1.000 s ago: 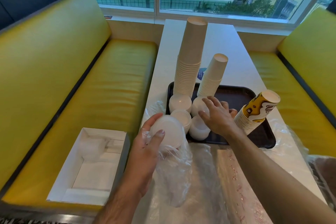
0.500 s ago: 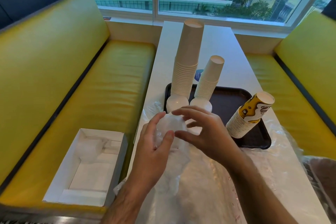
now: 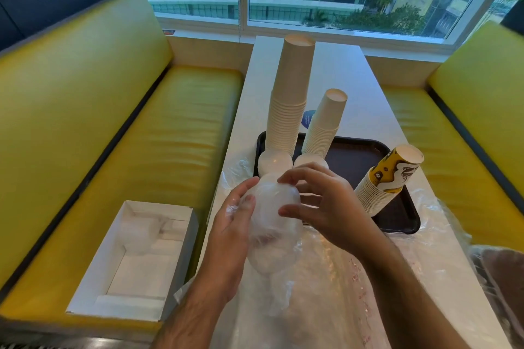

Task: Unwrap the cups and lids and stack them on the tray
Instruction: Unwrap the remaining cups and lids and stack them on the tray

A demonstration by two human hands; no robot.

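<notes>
The left hand (image 3: 232, 232) curls around a plastic-wrapped sleeve of lids (image 3: 272, 218), held at six o'clock from the tray (image 3: 397, 215). The right hand (image 3: 326, 207) hovers with bent fingertips touching the film, gripping nothing firmly. This looks like the unwrapping step; next the film likely needs peeling off.

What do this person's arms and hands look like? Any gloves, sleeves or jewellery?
Both are bare. The left hand and right hand wear no gloves, and no rings show on the fingers in view. Both forearms are uncovered to the bottom edge of the picture: no sleeves, watch or wristband. Short dark hair shows on both forearms.
</notes>
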